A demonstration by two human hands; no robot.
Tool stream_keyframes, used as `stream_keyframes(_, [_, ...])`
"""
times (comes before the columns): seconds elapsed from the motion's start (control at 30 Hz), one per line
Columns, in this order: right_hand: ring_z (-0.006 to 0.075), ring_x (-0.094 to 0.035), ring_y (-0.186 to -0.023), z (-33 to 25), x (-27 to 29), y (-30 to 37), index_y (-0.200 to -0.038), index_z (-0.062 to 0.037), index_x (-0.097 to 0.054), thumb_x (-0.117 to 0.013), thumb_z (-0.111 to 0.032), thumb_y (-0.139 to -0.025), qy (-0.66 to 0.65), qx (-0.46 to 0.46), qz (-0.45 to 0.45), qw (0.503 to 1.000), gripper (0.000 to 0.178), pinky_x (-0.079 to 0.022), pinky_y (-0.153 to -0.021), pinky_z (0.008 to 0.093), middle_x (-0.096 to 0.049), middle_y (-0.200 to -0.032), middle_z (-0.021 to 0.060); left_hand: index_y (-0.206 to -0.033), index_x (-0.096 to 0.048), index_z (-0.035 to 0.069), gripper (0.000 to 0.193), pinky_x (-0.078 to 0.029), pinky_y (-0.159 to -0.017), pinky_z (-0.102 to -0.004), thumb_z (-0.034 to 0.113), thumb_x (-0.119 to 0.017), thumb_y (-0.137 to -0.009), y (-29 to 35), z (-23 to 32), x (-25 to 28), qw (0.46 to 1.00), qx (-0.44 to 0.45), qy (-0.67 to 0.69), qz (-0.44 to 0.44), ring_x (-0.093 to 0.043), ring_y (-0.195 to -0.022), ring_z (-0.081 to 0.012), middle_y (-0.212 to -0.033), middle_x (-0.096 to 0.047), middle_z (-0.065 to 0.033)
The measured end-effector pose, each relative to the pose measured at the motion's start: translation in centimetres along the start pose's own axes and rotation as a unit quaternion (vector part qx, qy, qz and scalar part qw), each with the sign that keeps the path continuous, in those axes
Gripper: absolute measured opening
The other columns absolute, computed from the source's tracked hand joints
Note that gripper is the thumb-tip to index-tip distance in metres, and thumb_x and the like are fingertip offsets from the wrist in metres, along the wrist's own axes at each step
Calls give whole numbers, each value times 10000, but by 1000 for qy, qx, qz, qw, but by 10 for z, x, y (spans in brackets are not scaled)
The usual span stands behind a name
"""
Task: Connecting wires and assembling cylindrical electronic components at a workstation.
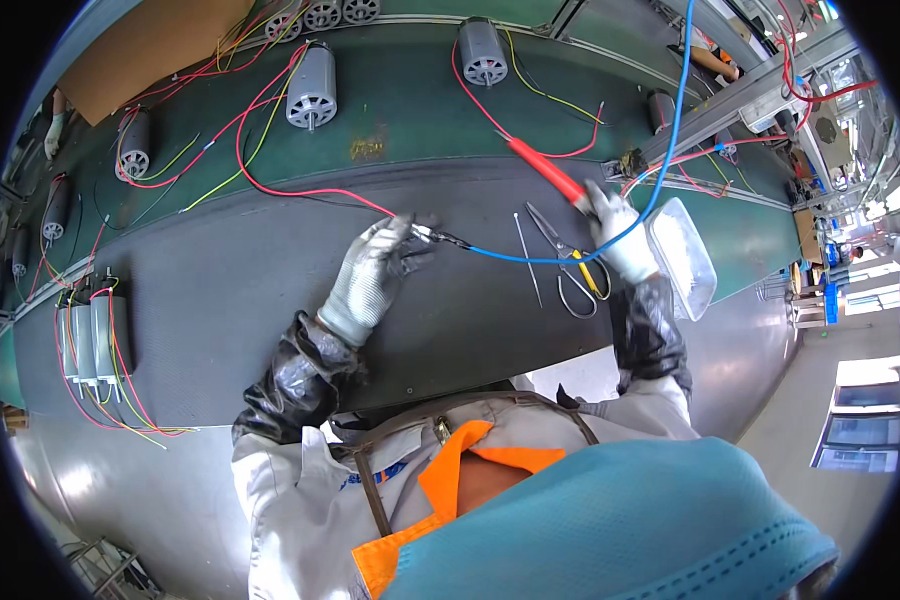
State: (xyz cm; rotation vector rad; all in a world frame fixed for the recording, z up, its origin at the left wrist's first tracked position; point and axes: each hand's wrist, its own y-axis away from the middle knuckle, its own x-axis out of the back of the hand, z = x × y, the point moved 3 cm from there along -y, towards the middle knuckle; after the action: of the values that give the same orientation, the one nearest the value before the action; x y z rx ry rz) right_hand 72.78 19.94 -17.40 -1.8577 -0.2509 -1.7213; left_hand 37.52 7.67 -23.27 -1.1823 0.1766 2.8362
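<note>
Both hands wear white gloves. My left hand (365, 275) is closed at a small metal clip (438, 237) on the end of a blue cable (550, 261). A red wire (320, 191) from a grey motor (312, 88) runs to its fingertips; how it meets the clip is hidden. My right hand (620, 238) is wrapped round a red-handled probe (548, 170), whose thin tip points up and left towards a second motor's wires. The blue cable passes across my right hand and rises to the top. Below that hand lie yellow-marked scissors (574, 265) and a thin white stick (526, 255).
A clear plastic tray (692, 265) sits right of my right hand. Another motor (482, 52) stands on the green belt (400, 110). Several wired motors (95, 335) stand at the left of the dark mat (210, 290). Cardboard (140, 55) and a metal frame (750, 90) flank the far side.
</note>
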Motion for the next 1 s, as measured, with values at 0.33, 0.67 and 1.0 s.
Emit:
stream_keyframes(0.33, [241, -713, -958, -150, 67, -16, -1353, -61, -656, -676, -258, -963, -477, 217, -224, 822, 437, -513, -977, 426, -737, -1016, 127, -1520, -416, -28, 457, -388, -1194, -371, 100, -407, -1081, -89, 21, 71, 992, 9, -122, 35, -392, -1472, -285, -1558, -441, -174])
stream_keyframes(0.67, [72, -580, -767, -128, 12, -42, -1337, -23, -660, -675, -177, -999, -419, -61, -201, 883, 371, -530, -749, 272, -736, -963, 42, -986, -755, 98, 204, -534, -719, -432, 280, -735, -894, -95, 126, 30, 493, -462, -723, 144, -694, -856, -295, -930, -718, -83])
stream_keyframes(1.0, [366, -724, -864, -79, -107, -275, -1631, -88, -201, -738, -450, -879, 115, -133, -33, 984, 992, -580, -750, 477, -719, -1024, 184, -1428, -551, 116, 606, -450, -1036, -546, 416, -676, -916, -170, 132, 88, 354, -270, -864, 234, -525, -1274, -439, -1402, -517, -298])
